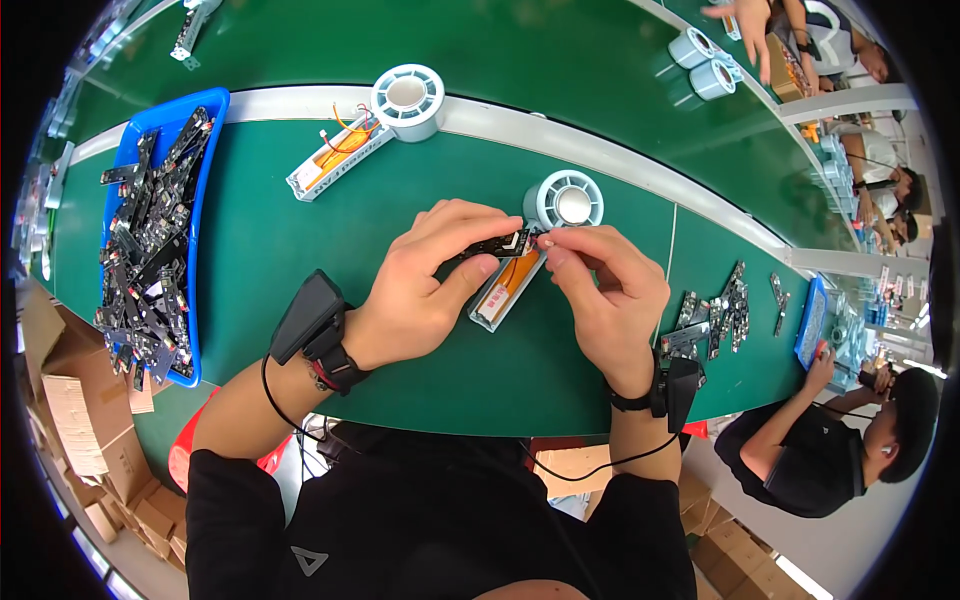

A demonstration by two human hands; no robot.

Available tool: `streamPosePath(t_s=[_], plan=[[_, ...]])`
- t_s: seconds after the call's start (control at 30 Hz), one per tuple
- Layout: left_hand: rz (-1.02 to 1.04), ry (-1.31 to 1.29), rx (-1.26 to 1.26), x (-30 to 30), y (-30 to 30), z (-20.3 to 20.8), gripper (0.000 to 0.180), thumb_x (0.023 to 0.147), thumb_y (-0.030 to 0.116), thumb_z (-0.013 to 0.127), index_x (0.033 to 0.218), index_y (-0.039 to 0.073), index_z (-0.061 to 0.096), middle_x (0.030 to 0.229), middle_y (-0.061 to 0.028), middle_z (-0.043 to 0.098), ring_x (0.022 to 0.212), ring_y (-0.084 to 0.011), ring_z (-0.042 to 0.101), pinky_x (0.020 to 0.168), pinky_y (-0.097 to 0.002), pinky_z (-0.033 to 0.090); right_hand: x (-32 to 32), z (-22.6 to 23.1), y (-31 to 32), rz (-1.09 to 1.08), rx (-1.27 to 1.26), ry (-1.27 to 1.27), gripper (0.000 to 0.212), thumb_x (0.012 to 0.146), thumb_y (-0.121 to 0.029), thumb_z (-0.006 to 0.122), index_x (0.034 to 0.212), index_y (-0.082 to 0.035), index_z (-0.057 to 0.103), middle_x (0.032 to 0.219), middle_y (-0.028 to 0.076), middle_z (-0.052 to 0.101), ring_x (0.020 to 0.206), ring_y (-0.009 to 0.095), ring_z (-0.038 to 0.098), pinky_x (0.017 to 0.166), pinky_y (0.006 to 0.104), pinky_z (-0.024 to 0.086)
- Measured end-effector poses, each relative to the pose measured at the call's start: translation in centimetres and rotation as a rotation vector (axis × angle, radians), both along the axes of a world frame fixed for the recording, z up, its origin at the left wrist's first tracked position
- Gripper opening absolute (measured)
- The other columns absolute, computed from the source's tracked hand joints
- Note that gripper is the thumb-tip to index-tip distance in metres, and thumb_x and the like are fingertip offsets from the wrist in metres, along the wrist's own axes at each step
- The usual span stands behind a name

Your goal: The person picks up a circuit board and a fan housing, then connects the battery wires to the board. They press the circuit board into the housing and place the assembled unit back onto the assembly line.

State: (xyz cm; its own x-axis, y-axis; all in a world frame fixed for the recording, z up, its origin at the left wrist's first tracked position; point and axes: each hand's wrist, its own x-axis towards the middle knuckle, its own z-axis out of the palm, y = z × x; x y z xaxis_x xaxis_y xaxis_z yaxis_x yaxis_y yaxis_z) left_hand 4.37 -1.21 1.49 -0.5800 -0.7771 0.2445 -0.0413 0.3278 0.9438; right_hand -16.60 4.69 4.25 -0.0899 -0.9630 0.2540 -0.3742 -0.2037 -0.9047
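My left hand (425, 275) pinches a small black circuit board (495, 246) between thumb and fingers, one end pointing right. At that end, the closed fingertips of my right hand (612, 295) grip what looks like a small wire connector (544, 241), partly hidden. Beneath both hands, a handheld fan unit lies on the green table: its round grey-blue head (570, 202) is beyond the fingers, and its open handle housing (493, 306) holds an orange-wrapped battery (517, 272). Farther left rests a similar fan unit (407, 103), with loose coloured wires (357, 132) at its open handle.
A blue tray (208, 150) heaped with circuit boards stands at the left. More boards (712, 318) lie to the right, before another blue tray (812, 322). A pale rail (640, 165) crosses behind. Co-workers sit along the right; a hand (750, 30) reaches in at upper right.
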Motion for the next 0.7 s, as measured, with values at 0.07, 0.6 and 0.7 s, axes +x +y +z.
streamPosePath(t_s=[0.07,0.6,0.7], plan=[[0.005,0.006,0.009,-0.1,0.1,0.0,0.035,0.095,-0.006,0.06,0.13,-0.001,0.065,0.126,-0.0155,0.064,0.113,-0.025,0.063,0.098,-0.0339,0.051,0.1,-0.5,-0.1,-0.002,-0.051,0.043,0.018,0.091,0.008,0.069,0.109,0.006,0.071,0.102,0.014,0.074,0.085,0.016,0.072,0.074,0.0254,0.058],[0.057,0.06,-0.166,-0.8,-0.2,-0.2,0.037,0.084,-0.01,0.069,0.117,0.005,0.074,0.117,-0.0118,0.068,0.102,-0.027,0.066,0.085,-0.0354,0.056,0.3,0.2,0.3,0.047,-0.093,0.165,0.023,0.09,0.008,0.071,0.113,0.006,0.067,0.1,0.014,0.076,0.077,0.016,0.074,0.066,0.0258,0.059],[0.036,0.054,-0.16,-0.9,-0.2,-0.1,0.038,0.085,-0.012,0.07,0.119,0.004,0.073,0.12,-0.014,0.067,0.105,-0.0262,0.068,0.087,-0.0341,0.059,0.1,0.3,0.5,0.078,-0.149,0.322,0.021,0.091,0.008,0.071,0.112,0.006,0.067,0.101,0.015,0.076,0.077,0.016,0.074,0.064,0.0255,0.059]])
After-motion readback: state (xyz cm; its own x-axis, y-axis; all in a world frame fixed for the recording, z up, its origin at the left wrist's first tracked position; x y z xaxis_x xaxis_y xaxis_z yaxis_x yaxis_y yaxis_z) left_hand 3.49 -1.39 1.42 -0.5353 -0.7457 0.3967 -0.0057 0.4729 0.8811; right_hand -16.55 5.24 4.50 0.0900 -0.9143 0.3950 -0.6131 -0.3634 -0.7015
